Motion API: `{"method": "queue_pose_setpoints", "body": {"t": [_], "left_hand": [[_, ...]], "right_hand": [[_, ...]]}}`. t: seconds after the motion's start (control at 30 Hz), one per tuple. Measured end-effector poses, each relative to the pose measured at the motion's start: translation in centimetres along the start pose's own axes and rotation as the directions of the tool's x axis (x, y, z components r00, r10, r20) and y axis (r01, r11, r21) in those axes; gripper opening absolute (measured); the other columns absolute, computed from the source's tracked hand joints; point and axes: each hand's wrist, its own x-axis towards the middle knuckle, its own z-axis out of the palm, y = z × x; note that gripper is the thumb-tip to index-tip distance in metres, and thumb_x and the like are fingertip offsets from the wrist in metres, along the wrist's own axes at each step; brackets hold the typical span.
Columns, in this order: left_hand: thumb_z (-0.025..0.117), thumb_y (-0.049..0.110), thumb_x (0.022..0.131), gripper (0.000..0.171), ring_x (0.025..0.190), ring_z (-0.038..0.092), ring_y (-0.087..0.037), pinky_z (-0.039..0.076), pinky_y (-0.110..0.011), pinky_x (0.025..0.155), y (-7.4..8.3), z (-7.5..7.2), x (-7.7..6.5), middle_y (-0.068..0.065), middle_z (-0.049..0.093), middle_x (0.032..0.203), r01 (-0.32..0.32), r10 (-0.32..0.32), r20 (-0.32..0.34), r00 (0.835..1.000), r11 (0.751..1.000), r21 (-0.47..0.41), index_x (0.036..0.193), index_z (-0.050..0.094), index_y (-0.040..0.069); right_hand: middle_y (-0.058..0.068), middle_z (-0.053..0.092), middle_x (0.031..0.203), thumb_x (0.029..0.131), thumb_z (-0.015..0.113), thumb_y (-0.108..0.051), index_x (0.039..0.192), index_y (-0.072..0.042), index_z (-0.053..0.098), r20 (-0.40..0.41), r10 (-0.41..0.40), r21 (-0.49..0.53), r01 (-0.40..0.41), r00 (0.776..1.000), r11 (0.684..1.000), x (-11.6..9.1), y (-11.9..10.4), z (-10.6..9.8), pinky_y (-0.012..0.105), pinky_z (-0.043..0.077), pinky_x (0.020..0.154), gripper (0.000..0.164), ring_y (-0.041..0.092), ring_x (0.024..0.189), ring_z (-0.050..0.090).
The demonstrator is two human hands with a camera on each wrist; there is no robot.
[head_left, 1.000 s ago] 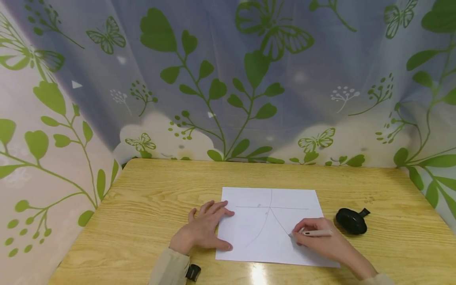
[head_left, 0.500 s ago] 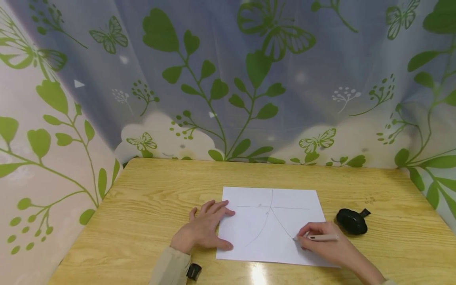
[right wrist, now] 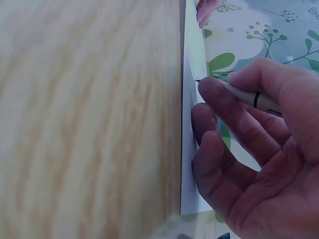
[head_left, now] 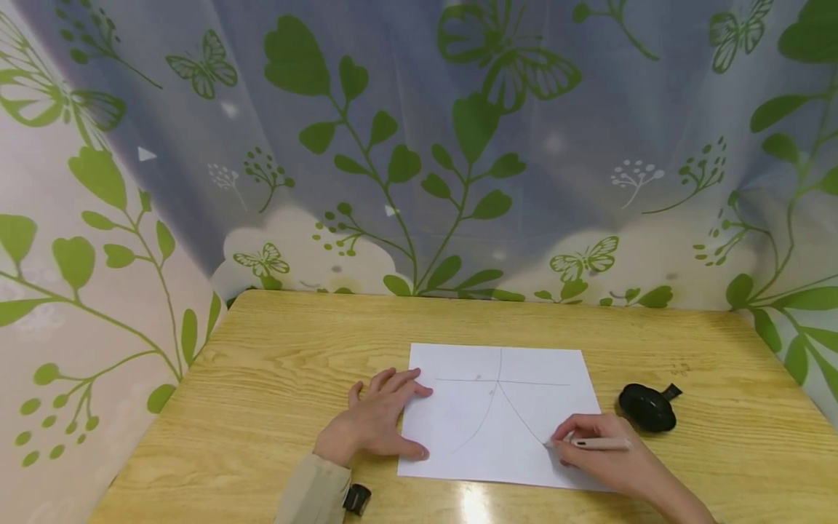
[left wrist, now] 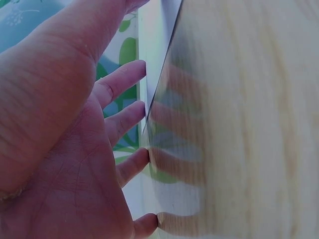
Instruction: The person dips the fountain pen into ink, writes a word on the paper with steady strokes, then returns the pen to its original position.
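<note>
A white sheet of paper (head_left: 458, 429) lies flat on the wooden table, bearing thin drawn lines: a horizontal stroke, a short vertical one, and two curves spreading downward. My right hand (head_left: 605, 451) pinches a light-coloured pen (head_left: 602, 443), its tip at the lower end of the right curve. In the right wrist view the pen (right wrist: 249, 97) sits between thumb and index finger, the other fingers curled beneath. My left hand (head_left: 373, 426) rests spread at the sheet's left edge, thumb and fingertips touching it or the table. The left wrist view shows these fingers (left wrist: 124, 122) extended.
To the right of the paper stands a small black dish-like object (head_left: 646, 407) with a short tab. A black object (head_left: 356, 499) is at the left sleeve's cuff. Behind the wooden table (head_left: 314, 327) hangs a curtain (head_left: 419, 182) printed with leaves and butterflies.
The right hand has moved down and to the right with the pen, and the right curve on the paper has grown longer. The left hand has stayed in place.
</note>
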Motion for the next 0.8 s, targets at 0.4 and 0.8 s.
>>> {"method": "queue_pose_setpoints", "body": {"t": [0.4,0.8], "left_hand": [[0.086,0.052,0.074,0.080,0.157,0.017,-0.037,0.011,-0.080,0.113,0.05,-0.08,-0.11,0.005,0.025,0.170,-0.003,0.003,-0.001,1.000,1.000,0.005,0.143,0.051,0.031],[0.087,0.052,0.074,0.081,0.156,0.017,-0.037,0.011,-0.081,0.113,0.23,-0.13,-0.21,0.006,0.026,0.170,0.002,-0.002,-0.001,1.000,1.000,-0.006,0.143,0.052,0.031]], "right_hand": [[-0.001,0.066,0.082,0.087,0.077,-0.028,0.096,-0.018,0.075,0.002,0.054,-0.016,-0.054,0.999,0.998,-0.70,0.32,-0.19,0.022,0.042,0.062,0.013,0.010,0.074,0.053],[0.000,0.067,0.080,0.088,0.076,-0.027,0.098,-0.015,0.074,0.019,0.042,0.026,-0.042,0.999,0.999,-0.81,0.52,-0.28,0.021,0.040,0.059,0.016,0.008,0.067,0.052]]}}
